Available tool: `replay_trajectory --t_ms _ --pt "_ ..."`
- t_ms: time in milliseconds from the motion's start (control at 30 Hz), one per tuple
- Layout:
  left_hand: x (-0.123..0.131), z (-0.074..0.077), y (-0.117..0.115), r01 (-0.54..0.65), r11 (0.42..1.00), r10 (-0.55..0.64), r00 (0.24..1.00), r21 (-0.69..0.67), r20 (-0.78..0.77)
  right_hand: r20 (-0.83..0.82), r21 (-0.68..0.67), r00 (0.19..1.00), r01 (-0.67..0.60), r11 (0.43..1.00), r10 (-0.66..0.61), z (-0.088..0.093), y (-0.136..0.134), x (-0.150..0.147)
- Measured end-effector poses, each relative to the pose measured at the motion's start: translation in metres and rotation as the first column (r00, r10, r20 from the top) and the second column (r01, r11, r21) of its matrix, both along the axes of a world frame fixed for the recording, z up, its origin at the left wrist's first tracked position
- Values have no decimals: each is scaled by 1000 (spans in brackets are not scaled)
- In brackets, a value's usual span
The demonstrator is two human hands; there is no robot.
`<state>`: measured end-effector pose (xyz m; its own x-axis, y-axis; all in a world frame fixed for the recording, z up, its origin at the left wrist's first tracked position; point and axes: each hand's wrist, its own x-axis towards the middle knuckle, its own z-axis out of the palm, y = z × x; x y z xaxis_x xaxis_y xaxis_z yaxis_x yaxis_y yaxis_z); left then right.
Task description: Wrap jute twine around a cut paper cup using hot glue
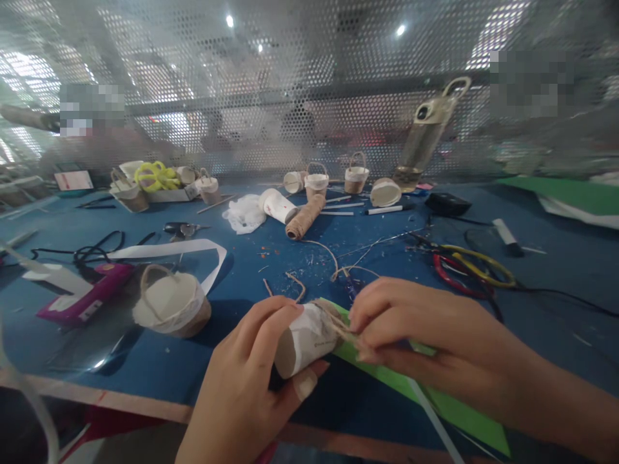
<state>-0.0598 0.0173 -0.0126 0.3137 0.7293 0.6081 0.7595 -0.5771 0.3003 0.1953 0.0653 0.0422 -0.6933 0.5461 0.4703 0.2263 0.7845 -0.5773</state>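
My left hand (pixel 256 361) is closed around a white paper cup (pixel 312 338), which lies on its side with its open mouth toward the lower left. Brown jute twine (pixel 333 316) goes around the cup's far end. The fingertips of my right hand (pixel 401 328) pinch that twine close to the cup's right side. Under the cup and my right hand lies a green paper sheet (pixel 464 412). Left of my hands stands a finished-looking small cup basket (pixel 174 303) with a twine handle and a lace-like white rim.
A magenta glue gun (pixel 89 299) with its cord lies at the left. Behind are a twine roll (pixel 305 217), several small baskets (pixel 356 180) and a tilted water bottle (pixel 425 138). Red and yellow handled pliers (pixel 464 270) lie at the right. A perforated metal screen (pixel 300 96) closes the back.
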Motion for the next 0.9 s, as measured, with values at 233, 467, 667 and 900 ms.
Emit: replay_trajectory --t_ms 233,467,667,900 --pt "0 2 0 8 1000 -8 1000 -6 2 -52 -353 988 115 929 -142 -10 -5 1" --pt "-1 0 0 0 1000 0 1000 -7 -3 -36 -463 980 158 872 -197 -9 -8 -1" --pt "0 0 -1 10 1000 -10 1000 -6 -3 19 -476 983 171 863 -184 -9 -11 2" --pt "-1 -1 0 -11 1000 11 1000 -28 -16 18 -481 989 136 866 -146 -3 -12 -2"
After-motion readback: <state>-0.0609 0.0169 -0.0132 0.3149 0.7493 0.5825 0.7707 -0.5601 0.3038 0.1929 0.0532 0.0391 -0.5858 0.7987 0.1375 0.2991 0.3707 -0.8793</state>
